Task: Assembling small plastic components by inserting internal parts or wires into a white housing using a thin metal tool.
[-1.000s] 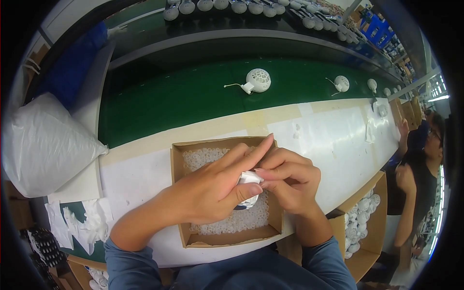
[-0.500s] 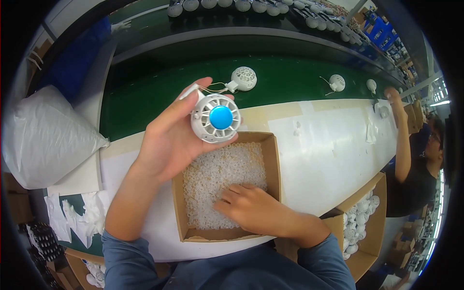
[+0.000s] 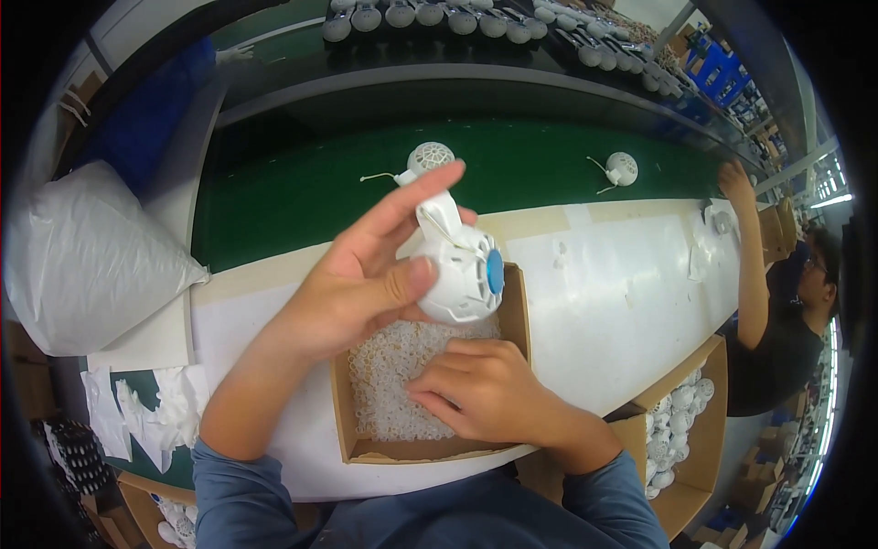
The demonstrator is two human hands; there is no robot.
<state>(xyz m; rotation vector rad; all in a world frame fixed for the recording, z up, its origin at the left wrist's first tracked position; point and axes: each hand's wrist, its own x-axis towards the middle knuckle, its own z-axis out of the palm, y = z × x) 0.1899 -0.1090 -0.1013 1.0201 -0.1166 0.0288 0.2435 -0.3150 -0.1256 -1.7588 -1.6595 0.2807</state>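
Observation:
My left hand (image 3: 343, 297) holds a small white fan (image 3: 453, 279) up above the near box. Its vented round head is turned sideways, so the blue centre disc faces right. A white strap-like piece rises from the head beside my fingers. Below it, an open cardboard box (image 3: 519, 320) holds a mass of tiny clear rings (image 3: 384, 389). My right hand (image 3: 485, 389) rests over those rings, its fingers drawn together; whatever sits between the fingertips is too small to make out.
On the green belt (image 3: 530, 165) lie a white fan part (image 3: 430, 157) and another fan part (image 3: 622, 168) with loose wires. A white bag (image 3: 91, 265) stands left. A box of white parts (image 3: 672, 421) is at right, where a co-worker (image 3: 777, 339) reaches toward the belt.
My left hand has turned the fan, so its blue disc points right rather than toward me, and moved it right and down. The belt parts have shifted left. My right hand stays over the rings.

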